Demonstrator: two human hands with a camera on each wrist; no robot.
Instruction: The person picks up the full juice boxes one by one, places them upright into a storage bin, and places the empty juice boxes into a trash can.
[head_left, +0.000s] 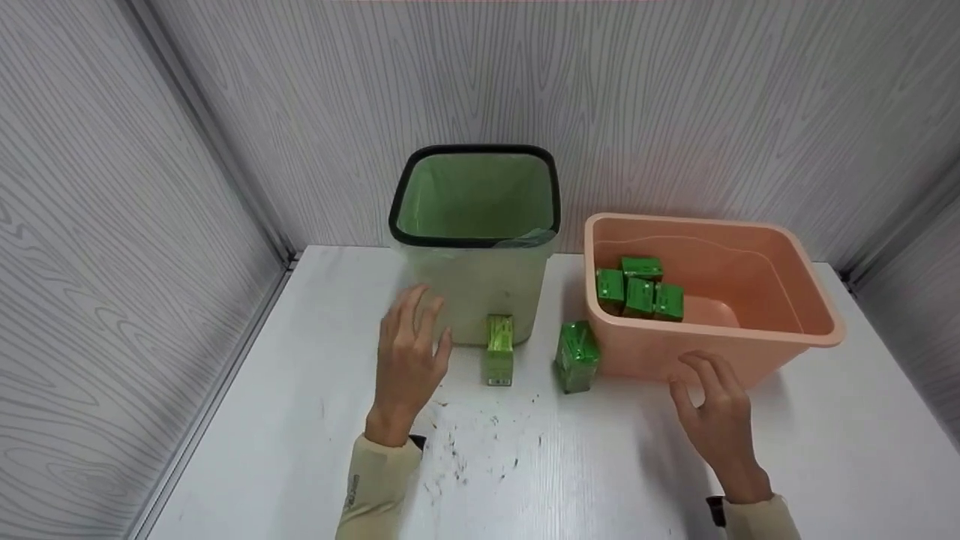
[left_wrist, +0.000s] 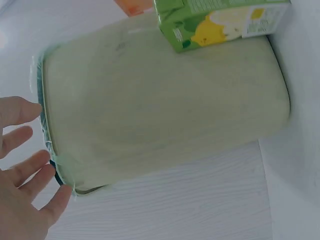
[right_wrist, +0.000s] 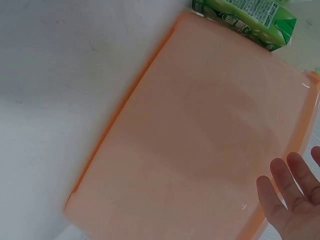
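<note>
In the head view my left hand (head_left: 409,356) hovers in front of a pale green bin (head_left: 480,289) with a black rim, holding nothing. A light green juice box (head_left: 499,352) with a lemon picture (left_wrist: 215,30) in the left wrist view stands against the bin's front. My right hand (head_left: 716,412), fingers loosely bent and holding nothing, is before a pink-orange tub (head_left: 757,341). Beside the tub's left front corner stands a darker green juice box (head_left: 577,356). Several green boxes (head_left: 640,296) sit in the tub's left end.
A white table (head_left: 300,420) carries everything, with small dark specks (head_left: 457,457) near its middle front. Grey wood-grain panels (head_left: 360,82) rise behind and on both sides. The bin has a thin clear liner (head_left: 536,238) folded over its rim.
</note>
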